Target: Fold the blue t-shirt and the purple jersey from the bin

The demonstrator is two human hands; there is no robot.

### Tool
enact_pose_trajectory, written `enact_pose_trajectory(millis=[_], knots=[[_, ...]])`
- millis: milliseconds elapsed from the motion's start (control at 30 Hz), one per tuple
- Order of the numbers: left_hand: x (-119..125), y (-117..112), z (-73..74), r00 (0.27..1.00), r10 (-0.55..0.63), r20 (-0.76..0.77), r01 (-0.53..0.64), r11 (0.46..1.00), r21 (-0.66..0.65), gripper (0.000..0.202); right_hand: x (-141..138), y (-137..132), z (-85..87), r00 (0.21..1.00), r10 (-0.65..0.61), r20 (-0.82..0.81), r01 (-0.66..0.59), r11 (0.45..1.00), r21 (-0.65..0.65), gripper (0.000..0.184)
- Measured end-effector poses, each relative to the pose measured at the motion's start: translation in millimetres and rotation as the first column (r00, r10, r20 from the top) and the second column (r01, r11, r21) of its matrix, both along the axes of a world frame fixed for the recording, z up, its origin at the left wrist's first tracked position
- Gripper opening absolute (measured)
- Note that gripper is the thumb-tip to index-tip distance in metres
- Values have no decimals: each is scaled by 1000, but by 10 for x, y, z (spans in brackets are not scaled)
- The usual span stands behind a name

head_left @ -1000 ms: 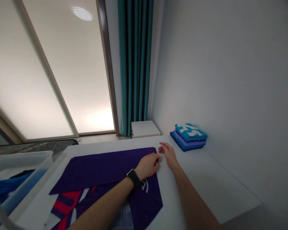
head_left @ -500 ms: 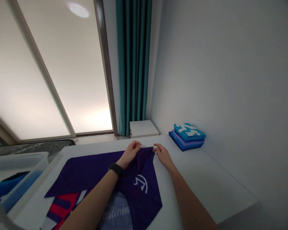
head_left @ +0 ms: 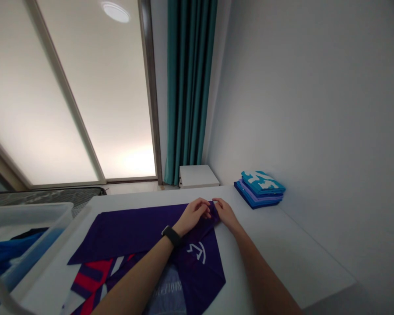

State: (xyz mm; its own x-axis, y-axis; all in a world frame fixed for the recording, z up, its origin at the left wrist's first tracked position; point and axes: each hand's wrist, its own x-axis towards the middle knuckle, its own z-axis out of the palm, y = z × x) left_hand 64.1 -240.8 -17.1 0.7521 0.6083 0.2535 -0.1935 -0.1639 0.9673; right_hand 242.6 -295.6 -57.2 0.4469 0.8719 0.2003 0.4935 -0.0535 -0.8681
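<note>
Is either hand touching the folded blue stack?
No, the left hand and right hand are on the purple garment, apart from the stack.

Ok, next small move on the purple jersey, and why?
Probably press the bunched top corner of the purple printed jersey flat onto the white table: the left hand and right hand meet there, the cloth is raised between them, and the rest lies spread out.

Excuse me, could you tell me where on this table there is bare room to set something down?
The widest bare tabletop lies right of the purple shirt, below the folded blue stack, along the wall. It is crowded at the shirt's top corner, where the left hand and right hand meet, and beside the plastic bin.
</note>
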Motion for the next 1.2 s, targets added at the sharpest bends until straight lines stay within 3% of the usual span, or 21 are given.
enact_pose_trajectory(millis=[67,100,167,233,300,400,533,633,833,1033,1200], knots=[[29,-27,10,998,-68,17,69,995,-71,25,5,-2,28,1000,8,-12,-8,1000,-24,38],[29,-28,6,998,-58,0,58,997,-47,24,10,-2,46,1000,15,-21,-15,999,-40,38],[0,-13,-23,996,42,-84,-30,989,144,21,28,6,89,999,34,-40,-37,996,-76,37],[-49,-1,-70,969,176,-173,-83,893,443,21,57,31,138,997,58,-54,-64,991,-117,35],[-93,-12,-112,944,253,-214,-62,769,636,21,93,79,187,995,83,-55,-91,983,-157,32],[-118,-72,-131,934,257,-248,20,654,756,17,140,185,242,992,118,-33,-123,970,-212,29],[-108,-152,-72,897,305,-320,184,402,897,15,156,334,249,988,150,41,-136,962,-238,24],[-107,-179,-21,885,326,-332,230,314,921,13,136,401,215,983,153,104,-128,968,-214,23],[-108,-204,-11,887,323,-330,260,240,935,12,113,380,156,984,120,130,-100,983,-152,27],[-113,-203,-21,882,326,-340,277,225,934,11,137,351,145,988,77,133,-56,987,-152,26],[-118,-214,-22,880,322,-350,282,239,929,12,97,367,102,971,23,236,17,986,-165,23]])
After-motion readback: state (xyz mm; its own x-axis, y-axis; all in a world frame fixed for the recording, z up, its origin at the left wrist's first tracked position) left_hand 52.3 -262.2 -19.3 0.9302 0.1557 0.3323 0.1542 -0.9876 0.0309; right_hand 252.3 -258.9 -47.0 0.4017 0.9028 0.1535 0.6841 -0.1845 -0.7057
